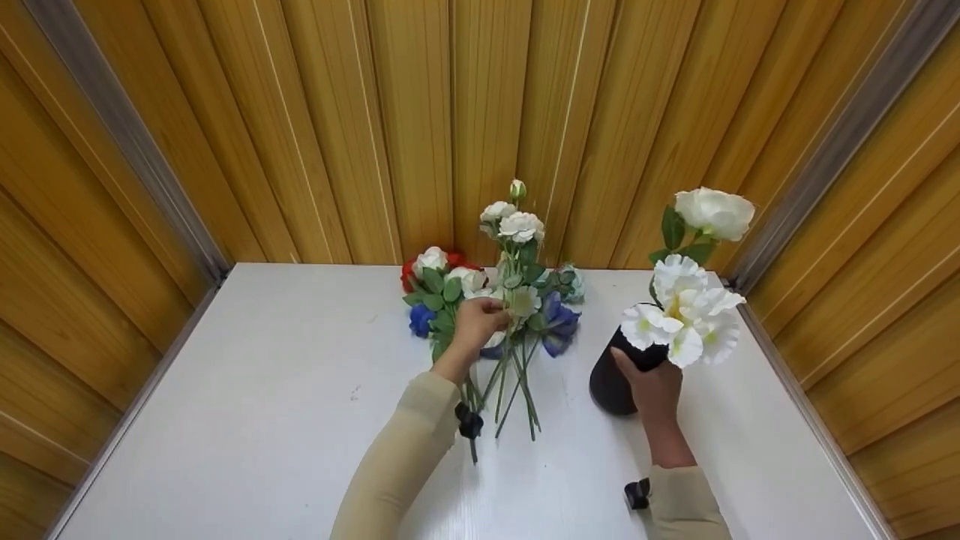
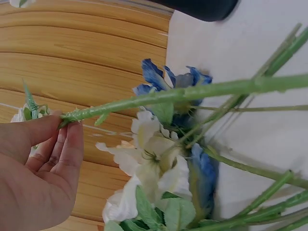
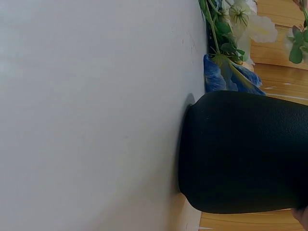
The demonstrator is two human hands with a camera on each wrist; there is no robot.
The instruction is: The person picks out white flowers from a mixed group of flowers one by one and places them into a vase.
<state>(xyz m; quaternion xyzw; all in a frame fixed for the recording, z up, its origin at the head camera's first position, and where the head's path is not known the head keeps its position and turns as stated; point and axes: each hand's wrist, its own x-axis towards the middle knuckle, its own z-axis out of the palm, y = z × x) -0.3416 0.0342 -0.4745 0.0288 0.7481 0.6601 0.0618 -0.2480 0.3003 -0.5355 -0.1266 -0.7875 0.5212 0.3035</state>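
Observation:
My left hand (image 1: 478, 324) pinches the green stem of a white flower spray (image 1: 521, 226) that stands upright over the other flowers. In the left wrist view, thumb and fingertips of the left hand (image 2: 45, 168) meet on that stem (image 2: 163, 96). On the right, my right hand (image 1: 657, 384) grips a black vase (image 1: 611, 384) standing on the table. Two large white flowers, a ruffled bloom (image 1: 682, 307) and a rounder bloom (image 1: 715, 213), rise from the vase mouth. The right wrist view shows the vase (image 3: 240, 154) side-on, with most of the hand hidden.
Loose flowers lie on the white table (image 1: 262, 420) around the left hand: red flowers (image 1: 408, 276), a blue flower (image 1: 559, 324), a small blue bloom (image 1: 421, 320), pale teal blooms (image 1: 574, 283) and white ones. Their stems point toward the front. A wood-patterned wall (image 1: 412, 135) stands behind.

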